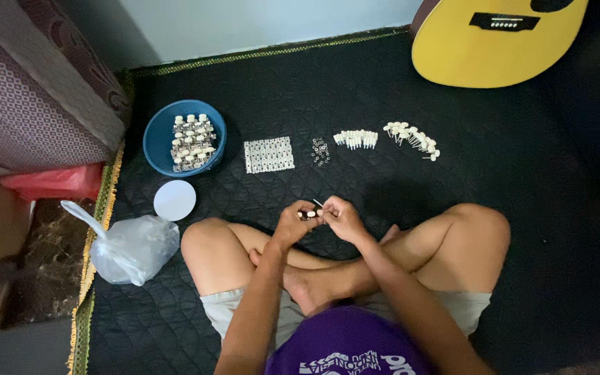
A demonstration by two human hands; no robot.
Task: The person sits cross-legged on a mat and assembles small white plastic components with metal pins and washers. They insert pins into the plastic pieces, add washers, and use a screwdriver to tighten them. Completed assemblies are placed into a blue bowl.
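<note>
**Small tuner part being worked between both hands**

Person is sitting cross-legged on a black quilted mat [383, 90]. Left hand [294, 223] is pinching a small dark-and-cream tuner part [310, 214]; right hand [343, 217] is closing on the same piece w/ a thin pale pin [317, 203] sticking up just above the fingers. Both hands are touching, held over the shins.

Ahead of the grip: tiny dark metal rings [321, 151], a white studded rectangular sheet [269, 154], a row of cream pegs [356, 138], a looser row of cream-knobbed pins [412, 137]. Far left of the grip, a blue round plastic bowl [157, 135] is holding many built tuner strips [192, 142]. So judging by that, a good batch looks done, w/ loose parts left.
</note>
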